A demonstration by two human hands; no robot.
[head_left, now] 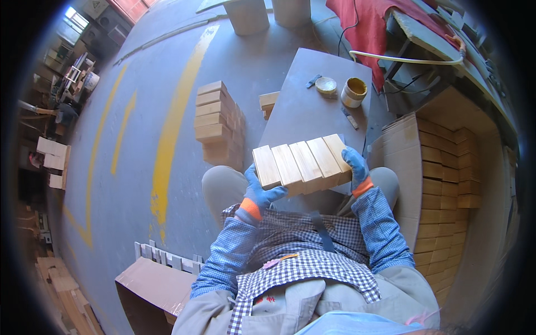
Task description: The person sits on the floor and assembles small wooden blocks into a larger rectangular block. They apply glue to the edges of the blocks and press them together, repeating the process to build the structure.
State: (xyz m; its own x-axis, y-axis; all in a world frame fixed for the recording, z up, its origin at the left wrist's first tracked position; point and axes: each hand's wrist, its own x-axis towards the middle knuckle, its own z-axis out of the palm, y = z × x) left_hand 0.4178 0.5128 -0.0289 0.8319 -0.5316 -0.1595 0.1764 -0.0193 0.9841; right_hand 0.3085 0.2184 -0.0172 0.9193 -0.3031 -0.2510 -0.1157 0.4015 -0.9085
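Note:
Between my two gloved hands is a row of several pale wooden blocks (pixel 304 162), pressed side by side above my lap. My left hand (pixel 261 188), in a blue glove with an orange cuff, is closed on the left end of the row. At the other end, my right hand (pixel 356 165) grips the last block from the side. The blocks sit slightly unevenly, their long top faces showing. Just beyond them is a low grey table (pixel 296 109). An open can (pixel 354 92) of brownish paste, a round lid (pixel 325 85) and a small flat tool (pixel 349 118) lie on it.
A tall stack of wooden blocks (pixel 215 114) stands on the floor to the left of the table. On my right, a large open cardboard box (pixel 402 178) holds many stacked blocks (pixel 438 195). Another carton (pixel 159 285) is at lower left. A hose (pixel 407 58) hangs at the upper right.

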